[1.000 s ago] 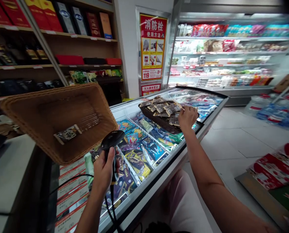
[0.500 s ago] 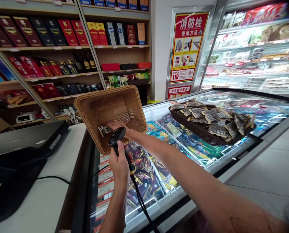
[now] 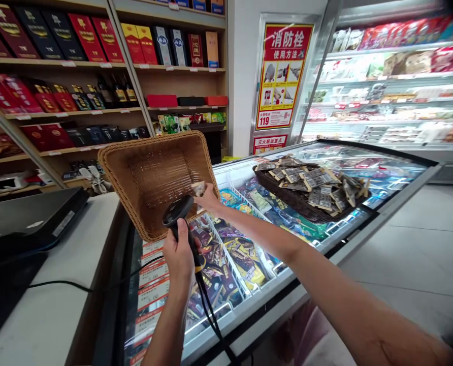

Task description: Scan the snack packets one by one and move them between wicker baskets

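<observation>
My left hand [image 3: 180,251] is wrapped round the handle of a black barcode scanner [image 3: 178,211], whose cable hangs down over the freezer. Just beyond it, my right hand [image 3: 208,200] is closed on a small snack packet [image 3: 198,189] at the right side of the tan wicker basket [image 3: 154,147]. That basket is tipped towards me on the freezer's edge, and its visible inside holds no other packet. To the right, a dark brown wicker tray [image 3: 287,195] is heaped with several similar packets [image 3: 320,178].
Beneath the baskets is a glass-topped chest freezer [image 3: 226,284] with bagged ice creams. A white counter [image 3: 77,259] with a black device [image 3: 28,213] stands at left. Shelves of boxed bottles [image 3: 85,38] line the back; a lit chiller [image 3: 394,91] is at right.
My right hand has drawn back from the basket's bottom to its right side, lifting the packet. The scanner stays in my left hand. The view has shifted slightly.
</observation>
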Tool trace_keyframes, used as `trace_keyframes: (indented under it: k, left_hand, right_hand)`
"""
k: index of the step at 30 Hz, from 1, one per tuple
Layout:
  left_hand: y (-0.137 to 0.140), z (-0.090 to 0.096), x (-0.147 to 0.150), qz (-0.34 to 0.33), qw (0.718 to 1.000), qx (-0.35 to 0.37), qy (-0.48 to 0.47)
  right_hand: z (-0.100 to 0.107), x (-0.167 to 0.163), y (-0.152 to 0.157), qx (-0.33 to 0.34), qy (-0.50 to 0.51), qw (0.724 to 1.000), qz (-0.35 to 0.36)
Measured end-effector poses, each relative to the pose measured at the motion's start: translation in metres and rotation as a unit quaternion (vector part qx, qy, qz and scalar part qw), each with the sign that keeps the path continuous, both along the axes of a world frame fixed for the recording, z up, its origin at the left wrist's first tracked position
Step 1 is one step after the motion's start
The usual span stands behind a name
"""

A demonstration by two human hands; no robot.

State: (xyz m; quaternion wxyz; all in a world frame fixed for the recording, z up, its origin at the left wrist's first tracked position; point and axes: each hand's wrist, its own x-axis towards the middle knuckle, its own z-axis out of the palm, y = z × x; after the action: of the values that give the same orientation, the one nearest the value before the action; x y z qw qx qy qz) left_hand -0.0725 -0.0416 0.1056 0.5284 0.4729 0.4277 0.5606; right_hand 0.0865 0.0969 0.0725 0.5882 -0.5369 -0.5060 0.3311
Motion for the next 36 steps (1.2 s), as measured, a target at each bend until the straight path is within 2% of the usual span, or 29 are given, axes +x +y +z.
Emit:
trace_keyframes:
  k: [2, 4, 6, 8, 12, 15, 17, 20, 23, 25, 30, 36]
  left_hand:
    - [-0.004, 0.000, 0.005, -0.024, 1.000, -0.006, 0.010]
    - [-0.010, -0.001, 0.010, -0.056, 0.998, -0.014, 0.026]
    - [-0.016, -0.003, 0.015, -0.091, 0.995, -0.022, 0.043]
    - [-0.022, -0.007, 0.019, -0.124, 0.990, -0.020, 0.063]
    - [-0.031, -0.015, 0.025, -0.177, 0.977, 0.000, 0.119]
    - [-0.032, -0.020, 0.026, -0.203, 0.968, 0.013, 0.149]
    - [-0.031, -0.023, 0.026, -0.202, 0.968, 0.012, 0.151]
    - [-0.026, -0.026, 0.027, -0.191, 0.972, -0.005, 0.134]
    - [-0.023, -0.028, 0.027, -0.185, 0.975, -0.016, 0.121]
    - [-0.022, -0.029, 0.026, -0.185, 0.975, -0.016, 0.118]
    - [-0.025, -0.026, 0.026, -0.193, 0.973, -0.002, 0.126]
    - [-0.030, -0.019, 0.024, -0.229, 0.961, 0.020, 0.155]
  right_hand:
    - [-0.005, 0.029, -0.030, -0.040, 0.120, 0.992, -0.010]
    - [-0.007, 0.055, -0.061, -0.051, 0.216, 0.975, 0.017]
    - [-0.008, 0.075, -0.088, -0.037, 0.268, 0.962, 0.040]
    - [-0.009, 0.089, -0.106, -0.024, 0.304, 0.952, 0.031]
    - [-0.018, 0.101, -0.116, -0.011, 0.373, 0.928, -0.021]
    - [-0.025, 0.106, -0.115, -0.013, 0.406, 0.914, -0.016]
    - [-0.029, 0.110, -0.116, -0.034, 0.393, 0.919, 0.005]
    - [-0.037, 0.118, -0.120, -0.092, 0.295, 0.951, 0.019]
    - [-0.039, 0.126, -0.123, -0.109, 0.141, 0.983, -0.033]
    - [-0.034, 0.129, -0.124, -0.089, 0.083, 0.990, -0.069]
    - [-0.018, 0.133, -0.127, -0.003, 0.150, 0.986, -0.069]
    - [-0.019, 0.140, -0.127, 0.029, 0.183, 0.970, -0.158]
